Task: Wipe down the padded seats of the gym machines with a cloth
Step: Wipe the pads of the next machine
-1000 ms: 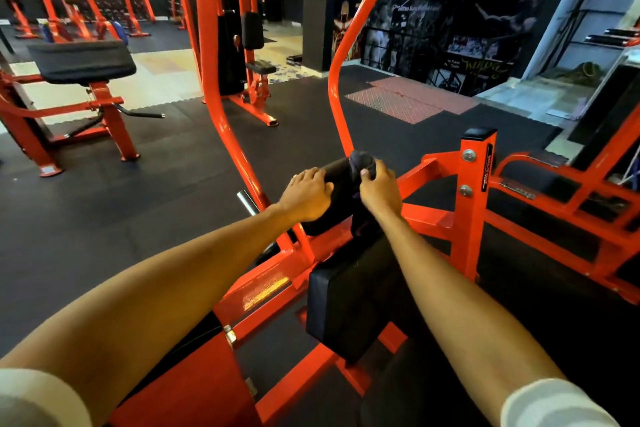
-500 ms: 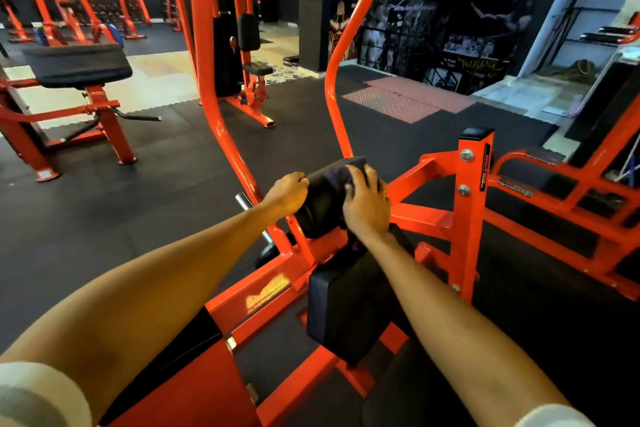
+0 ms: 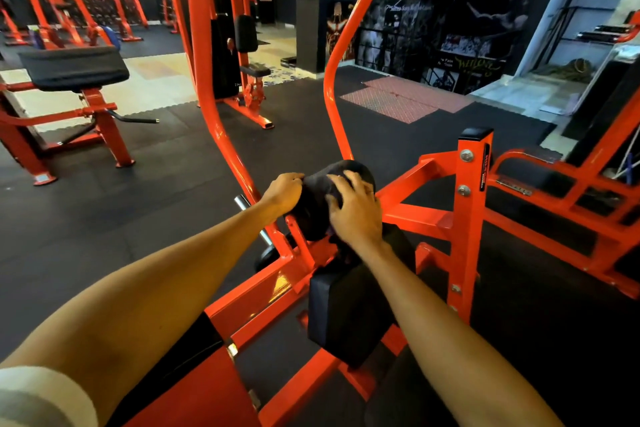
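**Step in hand: wipe roller pad**

1. Location. Cloth (image 3: 322, 184) is dark and lies draped over the top of the black roller pad (image 3: 306, 222) of the orange machine frame (image 3: 433, 215), centre of view. Dark on dark, so the cloth edge can't be told exactly.
2. Hands. R hand (image 3: 356, 211) lies flat on the cloth, fingers spread, pressing down and gripping nothing. L hand (image 3: 282, 192) is at the pad's L end with fingers curled round it. Whether it also pinches the cloth can't be told.
3. Technique (judgement).
   - Use the L hand as a brace, since the pad may spin under load.
   - Keep the R palm wide and draw the cloth round the curve, not just across the top.
   - Cover the underside and both end caps, then refold to a clean face.
4. Next surface (judgement). The rectangular pad (image 3: 346, 308) sits just below and nearer, under the R forearm. Wipe it w/ overlapping strokes, incl. the side walls.
5. Hazards. The curved handle bar (image 3: 332, 87) rises just behind the pad, so watch knuckles. The upright post (image 3: 467, 204) stands to the R.
6. Remaining. A bench pad (image 3: 72, 68) stands well apart, far L.
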### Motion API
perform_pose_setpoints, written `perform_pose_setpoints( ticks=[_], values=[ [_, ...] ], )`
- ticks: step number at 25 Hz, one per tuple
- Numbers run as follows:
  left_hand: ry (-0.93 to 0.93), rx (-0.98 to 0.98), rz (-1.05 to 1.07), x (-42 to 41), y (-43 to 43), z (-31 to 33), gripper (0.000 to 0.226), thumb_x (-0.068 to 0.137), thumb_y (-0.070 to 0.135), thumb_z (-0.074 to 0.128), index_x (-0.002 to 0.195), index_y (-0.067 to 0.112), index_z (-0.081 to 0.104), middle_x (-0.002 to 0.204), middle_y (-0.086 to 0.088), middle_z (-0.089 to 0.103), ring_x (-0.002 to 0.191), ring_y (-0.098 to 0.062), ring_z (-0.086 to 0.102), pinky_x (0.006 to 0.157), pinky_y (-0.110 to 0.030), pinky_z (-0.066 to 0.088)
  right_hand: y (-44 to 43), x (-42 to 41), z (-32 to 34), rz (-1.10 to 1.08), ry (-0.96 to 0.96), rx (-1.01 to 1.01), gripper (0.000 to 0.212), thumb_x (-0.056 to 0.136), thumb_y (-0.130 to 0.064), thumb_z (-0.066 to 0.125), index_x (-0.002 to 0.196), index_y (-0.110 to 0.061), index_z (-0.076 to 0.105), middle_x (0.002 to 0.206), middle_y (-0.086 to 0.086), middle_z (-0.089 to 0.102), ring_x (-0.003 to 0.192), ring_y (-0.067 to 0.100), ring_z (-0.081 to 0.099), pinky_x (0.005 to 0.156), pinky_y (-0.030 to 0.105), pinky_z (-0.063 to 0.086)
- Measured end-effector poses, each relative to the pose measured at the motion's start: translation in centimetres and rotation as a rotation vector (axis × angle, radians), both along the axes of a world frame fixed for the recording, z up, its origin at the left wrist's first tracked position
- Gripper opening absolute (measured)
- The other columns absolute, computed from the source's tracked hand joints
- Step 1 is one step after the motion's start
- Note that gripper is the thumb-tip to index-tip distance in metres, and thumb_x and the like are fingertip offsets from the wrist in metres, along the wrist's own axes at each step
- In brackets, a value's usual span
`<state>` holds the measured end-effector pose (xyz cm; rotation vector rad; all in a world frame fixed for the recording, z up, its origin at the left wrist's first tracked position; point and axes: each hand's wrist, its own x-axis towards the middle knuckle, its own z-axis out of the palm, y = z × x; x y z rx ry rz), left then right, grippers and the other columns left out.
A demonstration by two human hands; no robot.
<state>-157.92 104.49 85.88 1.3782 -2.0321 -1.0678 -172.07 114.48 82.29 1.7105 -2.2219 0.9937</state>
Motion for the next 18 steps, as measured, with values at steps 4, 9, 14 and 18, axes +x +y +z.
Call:
perform_pose_setpoints(
  ticks=[4,9,14,18],
  values=[
    [0.002,-0.102,-0.044,-0.9,1.9,1.4,0.051,0.092,0.0,0.041,0.131,0.021,0.067,0.12,-0.001,0.066,0.105,-0.025,0.066,0.09,-0.034,0.054,-3.4,-5.2,1.5,-0.149,-0.263,0.1,0.038,0.098,-0.033,0.055,0.136,-0.032,0.055,0.148,0.001,0.045,0.13,0.04,0.046,0.105,0.052,0.042],
    [-0.006,0.037,0.067,-0.5,0.2,0.8,0.032,0.102,0.017,0.043,0.12,0.015,0.07,0.134,-0.011,0.064,0.124,-0.028,0.059,0.108,-0.038,0.045,-3.0,0.6,1.8,-0.23,-0.244,0.085,0.042,0.094,-0.056,0.053,0.131,-0.037,0.058,0.156,0.001,0.04,0.141,0.039,0.035,0.11,0.056,0.032],
    [0.018,0.097,0.074,-0.4,0.6,0.2,0.032,0.102,0.027,0.041,0.113,0.017,0.07,0.117,-0.01,0.07,0.107,-0.028,0.065,0.097,-0.04,0.053,0.1,2.0,-0.9,-0.03,-0.006,-0.061,0.041,0.098,-0.058,0.05,0.133,-0.039,0.058,0.152,0.0,0.044,0.138,0.035,0.042,0.102,0.051,0.041],
    [-0.065,-0.066,0.044,-1.4,2.9,1.4,0.04,0.099,0.01,0.039,0.134,0.013,0.06,0.116,-0.005,0.059,0.106,-0.031,0.063,0.089,-0.039,0.05,-2.8,-3.7,-0.3,-0.119,-0.204,-0.029,0.039,0.097,-0.055,0.054,0.132,-0.037,0.057,0.146,0.0,0.044,0.129,0.037,0.048,0.101,0.05,0.042]
  ],
)
